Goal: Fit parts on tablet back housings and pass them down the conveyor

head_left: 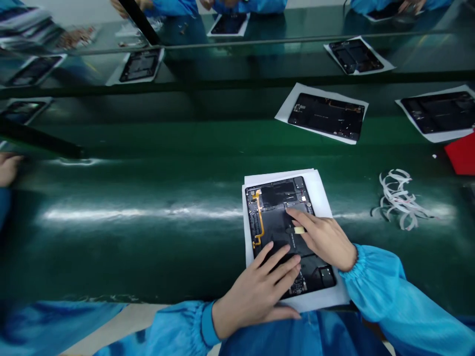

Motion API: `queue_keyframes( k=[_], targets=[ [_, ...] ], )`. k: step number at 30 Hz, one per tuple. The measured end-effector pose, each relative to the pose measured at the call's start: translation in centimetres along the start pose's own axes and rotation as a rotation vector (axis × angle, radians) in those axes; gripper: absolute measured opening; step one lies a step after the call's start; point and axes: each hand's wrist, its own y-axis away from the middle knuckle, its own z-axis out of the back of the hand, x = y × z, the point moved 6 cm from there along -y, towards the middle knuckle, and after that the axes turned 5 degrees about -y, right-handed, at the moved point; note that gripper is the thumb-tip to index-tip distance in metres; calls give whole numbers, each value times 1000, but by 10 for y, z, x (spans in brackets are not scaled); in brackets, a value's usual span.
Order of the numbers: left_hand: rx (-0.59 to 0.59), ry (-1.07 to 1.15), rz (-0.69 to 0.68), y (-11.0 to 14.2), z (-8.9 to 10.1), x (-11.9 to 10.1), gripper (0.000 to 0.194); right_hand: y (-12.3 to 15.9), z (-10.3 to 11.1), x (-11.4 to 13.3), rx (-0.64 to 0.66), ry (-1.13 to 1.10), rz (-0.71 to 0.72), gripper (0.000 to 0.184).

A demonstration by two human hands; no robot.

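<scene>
An opened tablet (276, 222) with a black interior and an orange flex cable (261, 217) lies on white sheets (322, 198) in front of me. My left hand (260, 287) rests flat across its lower left part, fingers spread. Over its right side is my right hand (322, 237), with the index fingertip touching the tablet near a connector in the upper middle. A small tool with a cream band and a dark tip (299, 230) sticks out from under the curled fingers of that hand. The rest of the tool is hidden.
Curled white strips (400, 200) lie to the right, near a red object (462, 153). Further opened tablets (326, 116) on white sheets lie beyond on the green bench (148, 257). A dark post (40, 138) stands at left, near another person's hand (8, 169). Co-workers in blue sleeves sit opposite.
</scene>
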Motion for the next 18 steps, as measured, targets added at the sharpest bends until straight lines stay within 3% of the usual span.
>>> queue_keyframes(
  k=[2, 4, 7, 9, 12, 18],
  targets=[
    [-54, -11, -19, 3, 2, 2, 71, 6, 10, -6, -123, -35, -38, 40],
    [-184, -39, 75, 12, 9, 15, 54, 15, 20, -19, -252, 1, -153, 28],
    [-453, -102, 527, 40, 23, 57, 19, 27, 20, -36, -233, 116, -311, 13],
    [-521, -98, 755, 55, 24, 75, 18, 32, 12, -42, -127, 143, -361, 20],
    [-490, -30, 777, 52, 14, 76, 18, 35, 3, -44, -41, 121, -395, 28],
    [-504, 114, 844, 42, 5, 65, 15, 37, 0, -43, -48, -40, -369, 23]
  ],
)
